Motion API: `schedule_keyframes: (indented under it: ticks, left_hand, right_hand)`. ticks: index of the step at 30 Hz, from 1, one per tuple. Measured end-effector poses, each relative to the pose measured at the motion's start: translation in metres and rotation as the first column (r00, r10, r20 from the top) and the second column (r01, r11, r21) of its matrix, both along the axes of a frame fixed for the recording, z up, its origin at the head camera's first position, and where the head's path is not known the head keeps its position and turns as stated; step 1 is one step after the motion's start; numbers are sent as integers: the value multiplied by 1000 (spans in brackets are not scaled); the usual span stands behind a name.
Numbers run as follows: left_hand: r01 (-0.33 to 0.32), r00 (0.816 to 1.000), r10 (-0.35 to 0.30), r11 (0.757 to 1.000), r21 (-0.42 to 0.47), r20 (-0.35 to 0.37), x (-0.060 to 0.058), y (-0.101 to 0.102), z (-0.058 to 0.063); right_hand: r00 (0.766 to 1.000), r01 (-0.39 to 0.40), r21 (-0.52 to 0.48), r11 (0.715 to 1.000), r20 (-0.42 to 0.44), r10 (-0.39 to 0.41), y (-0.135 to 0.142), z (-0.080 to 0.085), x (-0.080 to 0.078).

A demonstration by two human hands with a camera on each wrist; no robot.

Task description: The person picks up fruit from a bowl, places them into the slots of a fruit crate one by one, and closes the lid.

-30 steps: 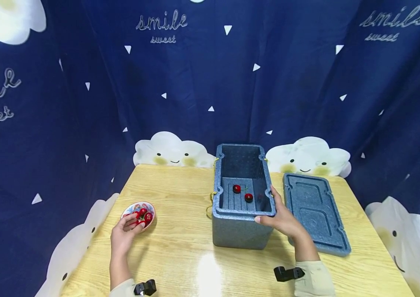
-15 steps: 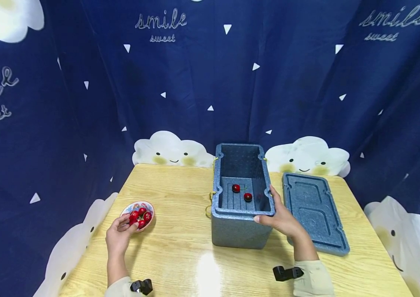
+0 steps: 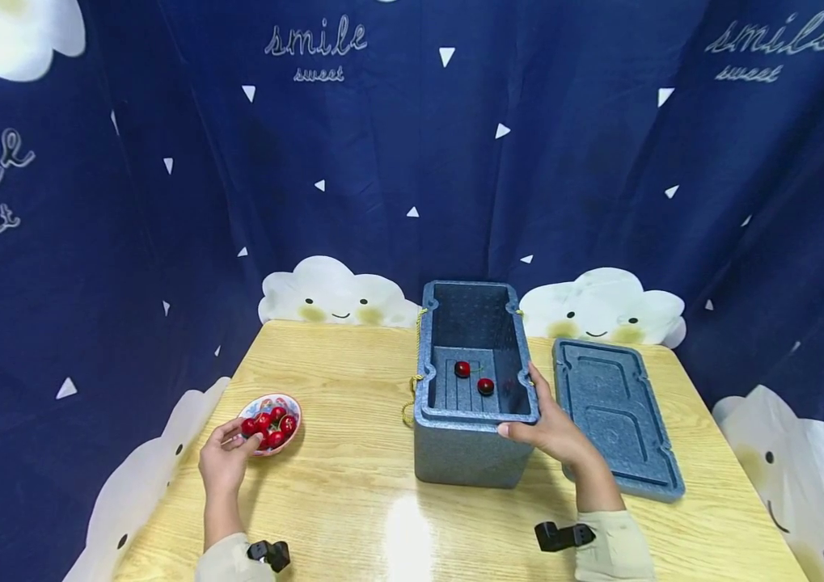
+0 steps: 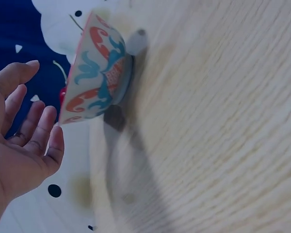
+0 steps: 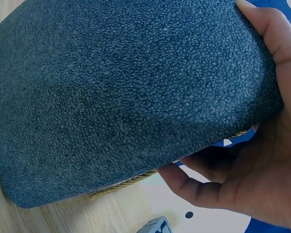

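Note:
My left hand (image 3: 224,465) is at the near left rim of a small patterned bowl (image 4: 99,73), with fingers loosely bent and apart. Nothing shows between its thumb and fingers in the left wrist view. Several red cherries (image 3: 276,437) fill the bowl; a green stem (image 4: 60,71) pokes above its rim. My right hand (image 3: 560,435) grips the near right corner of a blue-grey foam box (image 3: 471,454), thumb over the front and fingers along the side. Inside the open box, one cherry (image 3: 462,369) and another cherry (image 3: 485,386) lie on the ribbed floor.
The matching foam lid (image 3: 619,416) lies flat on the wooden table (image 3: 349,380) to the right of the box. Yellow rope (image 3: 407,414) hangs at the box's left side. A dark blue curtain (image 3: 375,145) with white clouds surrounds the table.
My left hand has drawn back to the left from over the bowl, uncovering more of the cherries. The right hand keeps its grip on the box corner.

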State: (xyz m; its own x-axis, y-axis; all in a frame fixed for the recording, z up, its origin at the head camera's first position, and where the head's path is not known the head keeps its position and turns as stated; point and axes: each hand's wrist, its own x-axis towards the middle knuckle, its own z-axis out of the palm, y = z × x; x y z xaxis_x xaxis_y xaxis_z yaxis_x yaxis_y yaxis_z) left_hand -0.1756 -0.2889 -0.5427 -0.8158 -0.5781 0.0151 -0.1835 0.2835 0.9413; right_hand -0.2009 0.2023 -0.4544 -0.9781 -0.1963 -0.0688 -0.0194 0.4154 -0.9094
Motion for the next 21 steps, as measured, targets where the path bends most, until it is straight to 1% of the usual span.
schedule_keyframes:
  ticks: [4,9,12,16,19,21]
  left_hand:
    - [-14,1000,14,1000,-9,13,-4,-4,-3]
    - [-24,999,25,999,-48,29,-9,-8,-6]
    - [-22,998,26,996,-86,49,-13,-10,-8]
    - [-22,996,35,987,-158,80,-16,-11,-7]
    - [-8,996,26,980,-201,88,-18,-13,-7]
    - [6,996,12,977,-213,86,-19,-13,-6]
  right_hand:
    - [1000,2,-2,1000,3,-2,-1,1,1]
    - [1000,2,-3,1000,2,-2,-1,2,1]
    - [1000,1,-2,1000,2,-1,0,2,1]
    - [1000,-3,-12,1000,-1,3,-1,3,1]
    - [1000,-3,-16,1000,-4,3,-1,3,2]
    - [1000,-1,-13,1000,-3,1,-1,3,2]
